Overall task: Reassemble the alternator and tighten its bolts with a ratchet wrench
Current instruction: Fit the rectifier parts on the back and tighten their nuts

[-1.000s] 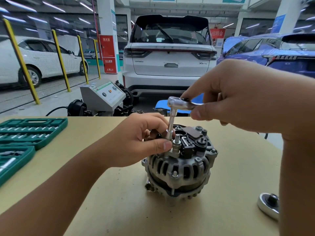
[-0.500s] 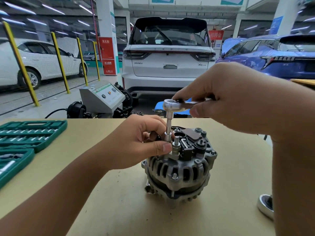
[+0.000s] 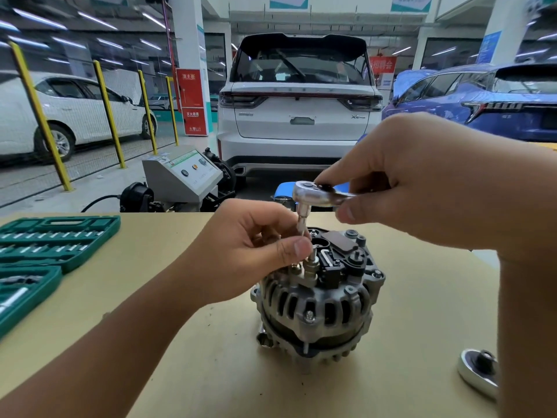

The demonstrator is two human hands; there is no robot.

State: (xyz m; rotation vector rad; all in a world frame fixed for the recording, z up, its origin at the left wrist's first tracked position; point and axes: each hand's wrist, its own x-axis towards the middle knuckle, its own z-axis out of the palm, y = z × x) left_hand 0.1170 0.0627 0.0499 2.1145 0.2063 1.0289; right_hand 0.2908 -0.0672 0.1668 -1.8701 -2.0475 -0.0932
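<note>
Alternator (image 3: 319, 300) upright on table (image 3: 150, 342), ribbed silver housing, black top.

Alternator (image 3: 319, 300): cast metal housing, dull grey, ribbed; black matt plastic cap on top. Ratchet wrench (image 3: 313, 196): polished, glossy metal. Worktop (image 3: 422, 297): tan, matt, smooth board. Socket case (image 3: 54, 239): green moulded plastic.

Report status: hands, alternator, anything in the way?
Right hand grips ratchet wrench; left hand pinches its extension at the bolt. Alternator upright on table. Nothing blocking; loose pulley off to the right.
</note>
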